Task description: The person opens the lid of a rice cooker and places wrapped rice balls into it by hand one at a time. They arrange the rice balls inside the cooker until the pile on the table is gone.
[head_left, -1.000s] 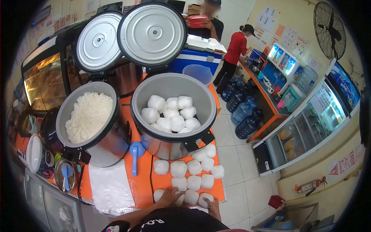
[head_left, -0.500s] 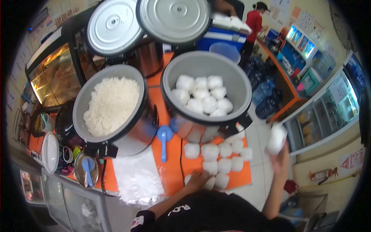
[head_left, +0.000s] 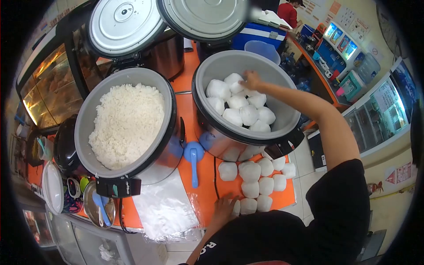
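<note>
My right hand (head_left: pixel 252 82) reaches into the right-hand rice cooker (head_left: pixel 287 88). Its fingers are apart, at the right edge of a rounded white bundle (head_left: pixel 234 82), possibly wrapped rice. Several similar bundles (head_left: pixel 248 115) lie together inside the cooker. Down at the table's near edge, my left hand (head_left: pixel 224 209) is open, its fingertips beside a white bundle (head_left: pixel 248 206) group set out in rows. Part of the nearest bundle is hidden by that hand.
A second cooker (head_left: pixel 80 128) holds loose white rice (head_left: pixel 128 126). Between the cookers lies a blue scoop (head_left: pixel 194 163). Clear plastic sheets (head_left: pixel 163 205) cover part of the orange table (head_left: pixel 205 176). A steel bowl (head_left: pixel 90 198) sits left; a person in red (head_left: pixel 288 15) stands behind.
My right hand has swung from the far right, where it held a white bundle, up and left into the cooker. My left hand has shifted slightly; the view has also moved.
</note>
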Motion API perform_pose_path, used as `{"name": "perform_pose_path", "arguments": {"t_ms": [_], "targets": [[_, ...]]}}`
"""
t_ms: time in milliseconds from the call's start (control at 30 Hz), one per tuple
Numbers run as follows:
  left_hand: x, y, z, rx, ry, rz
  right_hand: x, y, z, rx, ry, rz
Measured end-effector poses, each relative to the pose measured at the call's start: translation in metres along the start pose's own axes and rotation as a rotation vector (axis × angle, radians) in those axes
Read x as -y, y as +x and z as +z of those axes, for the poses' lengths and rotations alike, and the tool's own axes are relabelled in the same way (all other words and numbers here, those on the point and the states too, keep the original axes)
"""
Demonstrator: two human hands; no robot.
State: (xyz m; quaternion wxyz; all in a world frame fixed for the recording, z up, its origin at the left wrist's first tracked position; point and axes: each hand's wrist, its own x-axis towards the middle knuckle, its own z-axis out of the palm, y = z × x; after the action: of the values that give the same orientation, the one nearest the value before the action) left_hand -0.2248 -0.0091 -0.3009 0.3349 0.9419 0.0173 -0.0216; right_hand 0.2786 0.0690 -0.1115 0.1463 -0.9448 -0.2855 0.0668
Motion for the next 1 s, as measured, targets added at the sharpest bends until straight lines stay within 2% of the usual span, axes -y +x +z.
{"name": "perform_pose_path", "arguments": {"t_ms": [100,200,267,333,400,467,533,600,633,667,733,800,833,867,933,1000], "targets": [[-0.002,0.006,-0.003,0.008,0.081,0.054,-0.01,-0.002,0.024,-0.096,-0.195,-0.303],[-0.003,0.01,0.007,0.127,0.079,0.069,-0.002,-0.013,-0.005,-0.032,-0.292,-0.382],[0.006,0.015,0.016,0.199,0.044,0.082,0.02,-0.044,-0.055,0.023,-0.187,-0.507],[0.015,0.019,0.016,0.237,-0.01,0.111,0.044,-0.107,-0.104,-0.029,0.152,-0.546],[0.006,0.021,-0.032,0.231,-0.351,0.027,0.054,-0.19,-0.144,-0.14,0.322,-0.623],[-0.015,0.027,-0.105,0.194,-0.604,-0.026,0.035,-0.261,-0.159,-0.189,0.342,-0.599],[-0.047,0.038,-0.19,0.119,-0.657,-0.026,0.005,-0.321,-0.151,-0.115,0.589,-0.348],[-0.072,0.053,-0.254,-0.12,-0.597,0.087,-0.037,-0.36,-0.123,-0.127,0.895,-0.113],[-0.086,0.072,-0.286,-0.254,-0.416,0.271,-0.062,-0.375,-0.098,-0.205,0.952,0.0],[-0.102,0.095,-0.307,-0.329,-0.436,0.31,-0.086,-0.389,-0.068,-0.278,1.002,0.118],[-0.146,0.147,-0.352,-0.442,-0.01,0.396,-0.124,-0.42,-0.006,-0.332,0.955,0.311],[-0.17,0.214,-0.367,-0.344,0.168,0.521,-0.161,-0.457,0.063,-0.293,0.779,0.387],[-0.176,0.253,-0.366,-0.2,0.18,0.544,-0.165,-0.468,0.087,-0.328,0.797,0.42],[-0.178,0.292,-0.358,-0.051,0.194,0.557,-0.161,-0.475,0.105,-0.358,0.822,0.452],[-0.172,0.359,-0.324,0.138,0.227,0.512,-0.155,-0.483,0.116,-0.293,0.854,0.475],[-0.137,0.416,-0.281,0.096,0.392,0.705,-0.153,-0.484,0.124,-0.256,0.87,0.474]]}}
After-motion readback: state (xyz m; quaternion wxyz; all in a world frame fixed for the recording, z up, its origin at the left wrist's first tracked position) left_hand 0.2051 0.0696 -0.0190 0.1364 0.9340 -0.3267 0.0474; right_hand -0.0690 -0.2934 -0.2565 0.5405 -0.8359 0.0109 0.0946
